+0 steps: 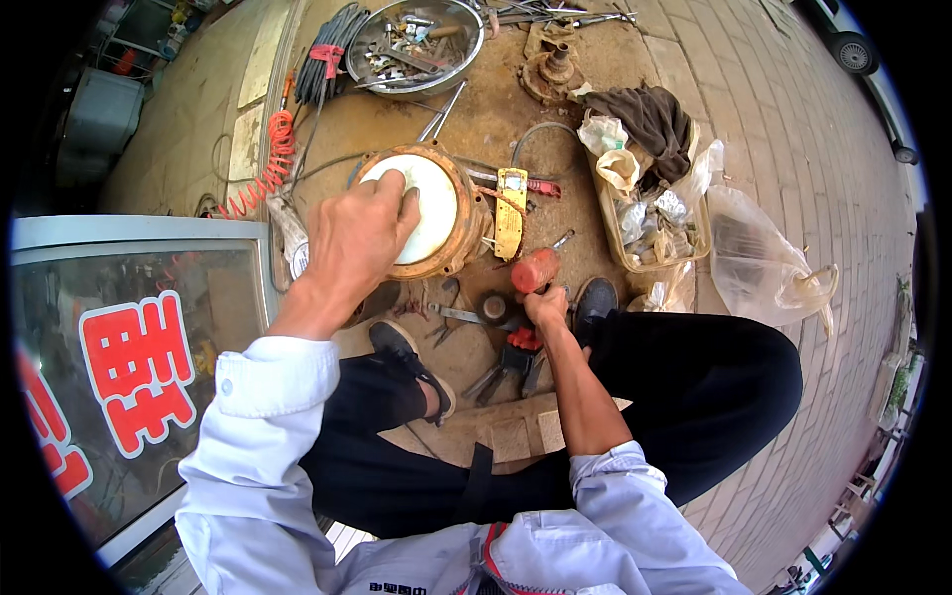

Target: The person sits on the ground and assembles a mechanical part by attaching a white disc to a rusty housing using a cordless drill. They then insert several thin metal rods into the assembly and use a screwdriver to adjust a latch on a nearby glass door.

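Note:
My left hand (365, 230) presses down on a white round disc (436, 213), its fingers bent and held together against the surface. That disc lies within the rusty rim of a round metal housing (466, 238). Near my right knee, my right hand (546, 305) is wrapped around the handle of a mallet with a red head (535, 269), most of the handle being hidden. The mallet head is apart from the housing, to its lower right. A yellow box-like part (511, 213) stands against the housing's right side, with a twisted cord across it.
A metal bowl (466, 74) of small parts and tools lies beyond the housing. On the right is a tray (703, 238) with cloth and plastic bags. A coiled red hose (279, 149) and a glass door (139, 230) are at left. Pliers-like tools lie between my feet.

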`<state>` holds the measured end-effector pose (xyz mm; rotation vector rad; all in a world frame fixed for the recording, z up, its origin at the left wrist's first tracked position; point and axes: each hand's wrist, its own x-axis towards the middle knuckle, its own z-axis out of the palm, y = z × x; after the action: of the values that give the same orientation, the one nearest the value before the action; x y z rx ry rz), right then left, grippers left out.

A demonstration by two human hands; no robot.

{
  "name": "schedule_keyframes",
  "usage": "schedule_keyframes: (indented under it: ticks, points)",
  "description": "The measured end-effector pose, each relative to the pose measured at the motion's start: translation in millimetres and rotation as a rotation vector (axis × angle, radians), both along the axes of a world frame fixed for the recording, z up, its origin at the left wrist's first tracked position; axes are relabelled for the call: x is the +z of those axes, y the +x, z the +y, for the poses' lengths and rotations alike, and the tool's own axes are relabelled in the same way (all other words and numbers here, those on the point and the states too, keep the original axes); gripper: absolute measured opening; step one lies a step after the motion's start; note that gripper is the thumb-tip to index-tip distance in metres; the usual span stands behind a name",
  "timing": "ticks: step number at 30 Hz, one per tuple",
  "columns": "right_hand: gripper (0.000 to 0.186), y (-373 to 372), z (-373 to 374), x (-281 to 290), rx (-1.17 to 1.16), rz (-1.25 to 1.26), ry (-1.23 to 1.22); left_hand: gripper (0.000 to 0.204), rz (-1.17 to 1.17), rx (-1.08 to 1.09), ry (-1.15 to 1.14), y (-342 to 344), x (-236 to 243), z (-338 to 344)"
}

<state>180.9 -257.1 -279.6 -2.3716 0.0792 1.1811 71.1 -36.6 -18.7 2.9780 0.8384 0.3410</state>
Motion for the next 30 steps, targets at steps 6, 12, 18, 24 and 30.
schedule_keyframes:
  ticks: [6,12,18,24,30]
  points:
    - [0.062,0.8,0.7,1.7,-0.023,0.009,0.017,0.028,-0.346,0.088,-0.137,11.8,42.6,3.3]
    - [0.053,-8.8,-6.1,4.4,0.003,-0.158,-0.03,0.035,-0.822,0.429,-0.917,-26.3,96.2,30.9]
    - [0.056,-6.1,-13.8,7.4,-0.016,-0.236,-0.087,0.03,0.108,0.166,-0.971,-66.7,78.3,24.5]
    - [0.065,-8.3,-17.0,6.5,0.2,-0.18,-0.113,0.026,0.656,-0.256,-0.762,-68.4,26.7,-46.6]
    - [0.04,-3.5,-5.9,39.4,0.477,-0.319,-0.02,0.025,0.79,-0.384,-0.733,-69.8,-23.8,-86.0]
